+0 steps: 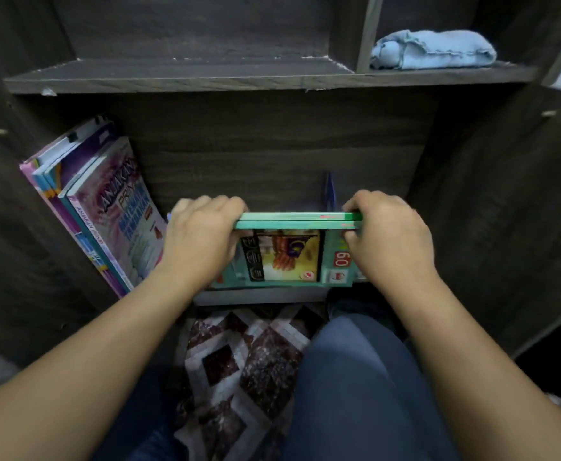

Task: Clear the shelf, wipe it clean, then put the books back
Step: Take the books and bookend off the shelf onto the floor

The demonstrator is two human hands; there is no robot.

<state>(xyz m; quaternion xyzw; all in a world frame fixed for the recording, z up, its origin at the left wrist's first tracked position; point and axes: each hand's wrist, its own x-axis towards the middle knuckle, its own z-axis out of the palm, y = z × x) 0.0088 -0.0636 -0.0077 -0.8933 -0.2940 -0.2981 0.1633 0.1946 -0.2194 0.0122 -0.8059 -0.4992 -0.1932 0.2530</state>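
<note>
Kneeling before the dark wooden shelf (pixel 262 296), the person has a few thin green books (pixel 299 221) caught between both hands, low in the middle of the bottom compartment. The left hand (pixel 202 241) has its grip curled over the left end of the pile. The right hand (pixel 389 241) is clamped on the right end, fingers on top and thumb underneath. I can't tell whether the picture cover below the edges is part of the held pile or lies flat on the shelf.

These look like slim paperbacks: light, bendy, with glossy covers likely to slide over one another. Holding them at both ends seems sound, as long as the squeeze keeps the pile together. A one-handed hold would be safer along the spine side, where they are stiffest.

More books (pixel 106 211) lean against the left wall, and they too look floppy and likely to fan out. A folded blue cloth (pixel 432 49) sits on the upper shelf.
</note>
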